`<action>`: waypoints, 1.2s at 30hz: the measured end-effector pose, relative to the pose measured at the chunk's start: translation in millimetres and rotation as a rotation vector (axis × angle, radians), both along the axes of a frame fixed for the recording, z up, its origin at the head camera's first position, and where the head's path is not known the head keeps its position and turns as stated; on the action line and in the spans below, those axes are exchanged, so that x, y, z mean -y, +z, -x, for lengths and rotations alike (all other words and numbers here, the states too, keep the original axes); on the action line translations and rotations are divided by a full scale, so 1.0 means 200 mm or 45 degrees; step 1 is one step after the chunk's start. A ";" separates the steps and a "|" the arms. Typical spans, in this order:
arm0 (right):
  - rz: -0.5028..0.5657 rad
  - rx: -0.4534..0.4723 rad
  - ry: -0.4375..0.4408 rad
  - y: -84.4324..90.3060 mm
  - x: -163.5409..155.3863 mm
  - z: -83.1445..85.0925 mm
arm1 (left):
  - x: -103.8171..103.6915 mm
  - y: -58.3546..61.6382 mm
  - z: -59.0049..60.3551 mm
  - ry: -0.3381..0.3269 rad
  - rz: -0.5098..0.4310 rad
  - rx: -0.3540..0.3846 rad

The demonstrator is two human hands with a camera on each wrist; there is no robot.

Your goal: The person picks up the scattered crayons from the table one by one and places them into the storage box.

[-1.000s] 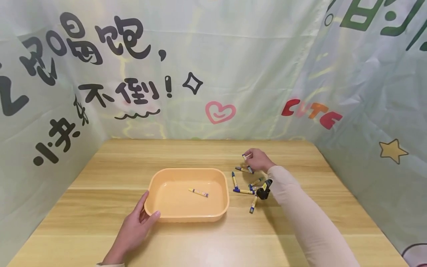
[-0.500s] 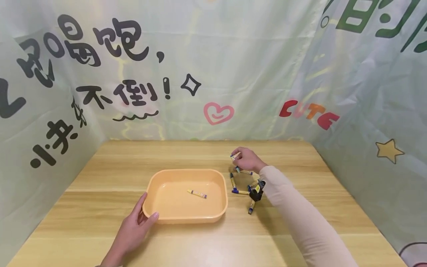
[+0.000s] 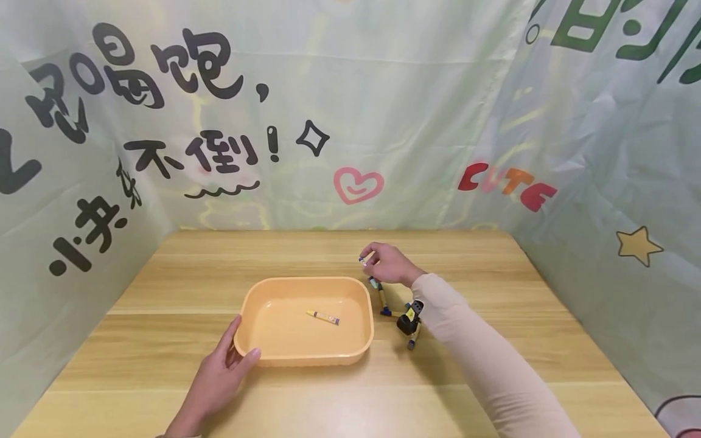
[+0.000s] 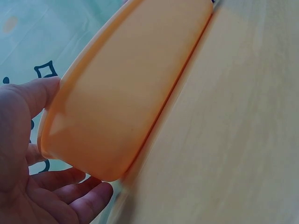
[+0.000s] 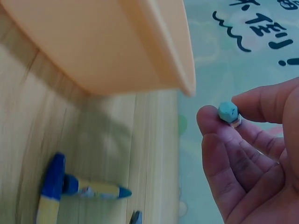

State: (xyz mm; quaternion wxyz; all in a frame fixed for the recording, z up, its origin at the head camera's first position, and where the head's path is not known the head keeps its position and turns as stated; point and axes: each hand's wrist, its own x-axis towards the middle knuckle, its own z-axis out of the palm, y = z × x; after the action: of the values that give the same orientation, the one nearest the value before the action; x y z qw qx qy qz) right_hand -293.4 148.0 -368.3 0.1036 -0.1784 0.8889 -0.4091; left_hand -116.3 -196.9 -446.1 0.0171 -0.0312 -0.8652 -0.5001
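Printed green cloth walls enclose the wooden table (image 3: 350, 389). Left hand (image 3: 219, 377) grips the orange tray (image 3: 257, 304) at its 7 o'clock corner. Right hand (image 3: 386, 264) pinches a crayon (image 3: 366, 258) at the tray's 1 o'clock, long axis toward 2 o'clock.

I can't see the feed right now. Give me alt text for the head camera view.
The right hand pinches a crayon just beyond the far right corner of an orange tray on a wooden table. The left hand holds the tray's near left corner; one crayon in the tray lies flat, with loose crayons to its right.
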 end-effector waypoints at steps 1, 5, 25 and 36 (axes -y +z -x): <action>0.002 -0.001 0.005 0.00 0.01 0.00 | 0.00 0.00 0.00 0.000 0.006 -0.010; 0.042 0.033 0.030 0.03 0.06 -0.02 | 0.00 0.00 0.01 0.000 0.008 -0.032; -0.123 -0.048 0.264 0.04 0.26 -0.08 | 0.01 -0.01 0.00 0.002 0.001 -0.017; -0.270 0.012 0.412 0.03 0.33 -0.08 | 0.00 -0.01 0.00 0.005 -0.001 -0.011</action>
State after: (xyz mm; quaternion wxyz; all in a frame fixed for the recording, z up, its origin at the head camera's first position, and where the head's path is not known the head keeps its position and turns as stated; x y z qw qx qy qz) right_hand -278.1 81.3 -361.4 0.1902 -0.3051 0.8863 -0.2920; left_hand -116.3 -197.5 -447.7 0.0217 -0.0318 -0.8650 -0.5004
